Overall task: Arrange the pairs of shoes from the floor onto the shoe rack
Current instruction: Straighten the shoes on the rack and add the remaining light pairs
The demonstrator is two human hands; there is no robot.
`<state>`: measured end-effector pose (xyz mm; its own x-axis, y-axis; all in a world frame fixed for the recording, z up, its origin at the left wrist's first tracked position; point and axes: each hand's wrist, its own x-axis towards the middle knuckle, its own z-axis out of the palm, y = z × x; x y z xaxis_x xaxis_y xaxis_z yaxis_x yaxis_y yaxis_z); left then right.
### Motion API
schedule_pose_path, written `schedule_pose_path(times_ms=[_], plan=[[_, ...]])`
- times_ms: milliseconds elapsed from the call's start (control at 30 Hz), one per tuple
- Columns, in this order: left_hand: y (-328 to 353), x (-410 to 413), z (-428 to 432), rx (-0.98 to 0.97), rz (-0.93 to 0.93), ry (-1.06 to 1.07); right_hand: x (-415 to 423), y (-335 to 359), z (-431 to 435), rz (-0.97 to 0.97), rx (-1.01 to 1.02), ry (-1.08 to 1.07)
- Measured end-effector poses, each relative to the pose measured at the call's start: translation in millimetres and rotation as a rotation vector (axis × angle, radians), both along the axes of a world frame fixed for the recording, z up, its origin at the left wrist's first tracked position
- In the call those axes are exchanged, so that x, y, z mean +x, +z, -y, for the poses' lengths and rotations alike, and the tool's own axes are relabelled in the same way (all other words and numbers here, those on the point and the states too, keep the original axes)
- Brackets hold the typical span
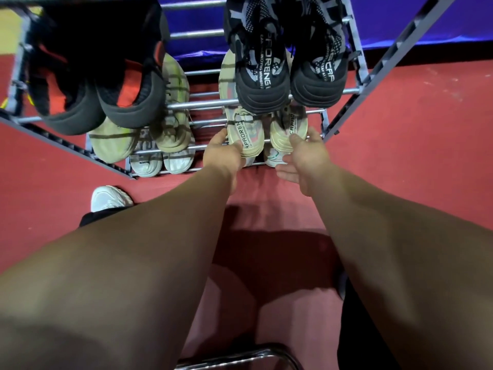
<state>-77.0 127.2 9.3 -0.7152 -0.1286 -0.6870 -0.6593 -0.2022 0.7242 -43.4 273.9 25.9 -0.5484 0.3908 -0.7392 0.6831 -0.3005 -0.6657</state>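
A grey metal shoe rack point(202, 104) with several tiers of bars stands ahead of me on the red floor. On its middle tier, right side, lies a pair of beige sneakers: the left one point(246, 129) and the right one point(289, 125), heels toward me. My left hand point(222, 153) grips the heel of the left beige sneaker. My right hand point(304, 158) rests against the heel of the right beige sneaker, fingers spread. Black-and-grey sneakers point(262, 62) sit on the tier above.
Black-and-orange shoes point(106, 84) fill the upper tier's left side, another beige pair point(168, 116) lies below them, and white shoes point(160, 162) sit on the lowest tier. A white-shod foot point(109, 197) stands at lower left. A chrome bar point(240, 356) is near me.
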Motion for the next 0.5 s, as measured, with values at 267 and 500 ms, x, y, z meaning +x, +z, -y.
schedule_pose_path(times_ms=[267, 500], plan=[[-6, -11, 4, 0.063, 0.0, 0.071, -2, 1, 5, -0.113, -0.156, -0.255], [-12, -18, 4, -0.03, -0.025, -0.085, -6, -1, 8, -0.138, -0.18, -0.291]])
